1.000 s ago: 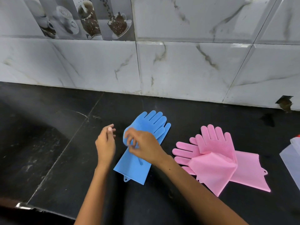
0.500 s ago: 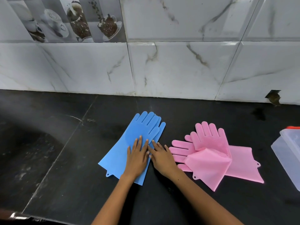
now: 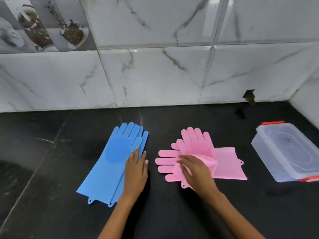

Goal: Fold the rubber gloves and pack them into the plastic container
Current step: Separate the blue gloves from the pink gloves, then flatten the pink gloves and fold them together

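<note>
A home kitchen worktop.
A black stone counter [image 3: 172,213] meets a wall of glossy white marble-look tiles [image 3: 155,75], with one decorative tile [image 3: 43,25] picturing coffee cups and beans at the upper left.

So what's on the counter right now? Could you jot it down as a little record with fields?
surface: black counter against a marbled tile wall
blue gloves: stacked flat, fingers toward the wall
pink gloves: crossed over each other, not folded neatly
plastic container: far right, lid on, orange clips
left hand: flat on the blue gloves' right edge
right hand: over the pink gloves; grip unclear
packed so far: nothing
</note>
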`<act>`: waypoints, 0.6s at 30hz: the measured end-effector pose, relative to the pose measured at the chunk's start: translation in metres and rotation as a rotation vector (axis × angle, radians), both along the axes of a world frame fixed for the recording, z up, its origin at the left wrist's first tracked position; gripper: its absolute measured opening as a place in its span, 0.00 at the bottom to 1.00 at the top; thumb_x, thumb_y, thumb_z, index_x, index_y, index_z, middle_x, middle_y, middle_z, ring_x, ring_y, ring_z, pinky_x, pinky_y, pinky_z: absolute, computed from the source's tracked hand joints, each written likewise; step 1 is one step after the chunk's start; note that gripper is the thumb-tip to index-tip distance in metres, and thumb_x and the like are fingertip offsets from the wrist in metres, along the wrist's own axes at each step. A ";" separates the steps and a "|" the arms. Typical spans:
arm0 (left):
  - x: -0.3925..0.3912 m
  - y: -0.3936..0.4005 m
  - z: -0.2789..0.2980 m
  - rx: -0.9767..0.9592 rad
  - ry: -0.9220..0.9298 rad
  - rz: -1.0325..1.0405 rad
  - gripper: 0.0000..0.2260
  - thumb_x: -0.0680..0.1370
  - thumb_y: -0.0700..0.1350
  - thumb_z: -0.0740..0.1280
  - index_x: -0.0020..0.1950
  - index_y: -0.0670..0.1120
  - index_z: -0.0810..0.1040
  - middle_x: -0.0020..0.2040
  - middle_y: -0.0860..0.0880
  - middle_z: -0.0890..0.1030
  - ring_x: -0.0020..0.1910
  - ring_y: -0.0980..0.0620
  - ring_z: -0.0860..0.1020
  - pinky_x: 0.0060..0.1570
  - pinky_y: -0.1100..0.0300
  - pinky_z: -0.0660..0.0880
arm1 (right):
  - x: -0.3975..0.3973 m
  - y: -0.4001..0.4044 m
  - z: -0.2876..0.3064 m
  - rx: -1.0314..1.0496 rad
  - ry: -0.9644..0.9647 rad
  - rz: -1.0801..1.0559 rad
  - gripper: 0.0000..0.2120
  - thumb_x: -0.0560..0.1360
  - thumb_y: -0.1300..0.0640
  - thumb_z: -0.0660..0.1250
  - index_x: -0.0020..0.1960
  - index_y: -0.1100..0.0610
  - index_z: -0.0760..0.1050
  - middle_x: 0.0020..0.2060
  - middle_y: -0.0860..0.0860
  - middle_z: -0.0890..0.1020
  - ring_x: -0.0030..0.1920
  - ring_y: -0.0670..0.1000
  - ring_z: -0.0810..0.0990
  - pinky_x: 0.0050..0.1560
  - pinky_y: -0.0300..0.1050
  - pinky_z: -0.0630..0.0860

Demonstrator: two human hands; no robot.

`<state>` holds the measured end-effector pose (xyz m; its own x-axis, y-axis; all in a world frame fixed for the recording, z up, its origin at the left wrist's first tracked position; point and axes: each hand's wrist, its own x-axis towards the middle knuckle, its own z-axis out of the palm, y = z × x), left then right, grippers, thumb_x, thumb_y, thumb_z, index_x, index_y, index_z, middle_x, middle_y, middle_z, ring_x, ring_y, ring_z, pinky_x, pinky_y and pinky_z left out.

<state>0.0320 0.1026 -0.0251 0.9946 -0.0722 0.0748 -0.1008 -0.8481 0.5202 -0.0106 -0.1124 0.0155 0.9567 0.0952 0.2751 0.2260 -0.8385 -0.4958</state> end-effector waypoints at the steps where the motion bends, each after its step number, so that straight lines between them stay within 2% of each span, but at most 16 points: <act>1: -0.002 -0.013 0.005 -0.048 -0.028 -0.062 0.18 0.82 0.48 0.55 0.72 0.48 0.67 0.76 0.46 0.61 0.76 0.48 0.56 0.74 0.52 0.54 | -0.009 -0.019 0.000 -0.003 -0.021 -0.088 0.09 0.72 0.64 0.69 0.52 0.57 0.82 0.53 0.52 0.83 0.53 0.53 0.81 0.57 0.43 0.73; 3: -0.007 -0.037 0.012 -0.121 -0.070 -0.177 0.15 0.81 0.47 0.58 0.66 0.48 0.74 0.71 0.47 0.70 0.71 0.48 0.65 0.71 0.53 0.62 | -0.020 -0.044 -0.003 0.016 -0.061 -0.213 0.10 0.71 0.65 0.71 0.52 0.57 0.81 0.54 0.53 0.82 0.55 0.53 0.81 0.56 0.45 0.75; 5: -0.009 -0.058 0.014 -0.159 -0.092 -0.241 0.13 0.80 0.45 0.61 0.63 0.49 0.77 0.66 0.50 0.74 0.67 0.51 0.69 0.66 0.54 0.67 | -0.023 -0.057 -0.007 0.062 -0.081 -0.293 0.09 0.72 0.63 0.70 0.52 0.57 0.81 0.57 0.54 0.81 0.57 0.54 0.79 0.54 0.44 0.75; 8: -0.005 -0.084 0.013 -0.109 -0.040 -0.284 0.13 0.79 0.44 0.62 0.63 0.50 0.78 0.67 0.50 0.74 0.67 0.52 0.69 0.67 0.55 0.66 | -0.018 -0.067 -0.015 0.096 0.012 -0.409 0.13 0.73 0.51 0.69 0.54 0.57 0.79 0.59 0.54 0.79 0.58 0.54 0.77 0.54 0.45 0.75; 10: -0.005 -0.098 0.011 -0.041 0.025 -0.319 0.14 0.79 0.46 0.62 0.64 0.51 0.77 0.70 0.48 0.71 0.70 0.51 0.67 0.68 0.56 0.63 | -0.014 -0.070 -0.018 0.176 0.081 -0.492 0.21 0.74 0.40 0.62 0.56 0.56 0.76 0.57 0.53 0.78 0.56 0.53 0.78 0.52 0.44 0.75; 12: -0.009 -0.109 0.007 -0.004 0.049 -0.350 0.13 0.79 0.46 0.61 0.63 0.51 0.78 0.71 0.47 0.70 0.71 0.49 0.65 0.68 0.56 0.62 | -0.008 -0.069 -0.018 0.218 0.065 -0.541 0.25 0.72 0.37 0.59 0.57 0.55 0.74 0.56 0.52 0.78 0.55 0.52 0.78 0.49 0.42 0.75; 15: -0.011 -0.117 0.001 0.031 0.032 -0.326 0.15 0.80 0.46 0.60 0.65 0.53 0.76 0.73 0.48 0.68 0.73 0.50 0.62 0.70 0.58 0.59 | 0.005 -0.069 -0.019 0.071 0.150 -0.453 0.24 0.72 0.39 0.65 0.60 0.54 0.73 0.59 0.50 0.78 0.57 0.52 0.77 0.52 0.44 0.76; 18: -0.013 -0.117 -0.007 0.049 0.054 -0.296 0.18 0.81 0.46 0.58 0.72 0.54 0.67 0.76 0.50 0.60 0.76 0.51 0.56 0.71 0.55 0.59 | 0.014 -0.073 -0.023 -0.023 0.295 -0.338 0.14 0.75 0.49 0.67 0.58 0.53 0.76 0.60 0.49 0.78 0.58 0.50 0.76 0.57 0.43 0.73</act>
<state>0.0195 -0.0147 -0.0317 0.9322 -0.3618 0.0117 -0.3206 -0.8102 0.4908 0.0032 -0.1851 -0.0077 0.9724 -0.2332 -0.0123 -0.2105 -0.8527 -0.4781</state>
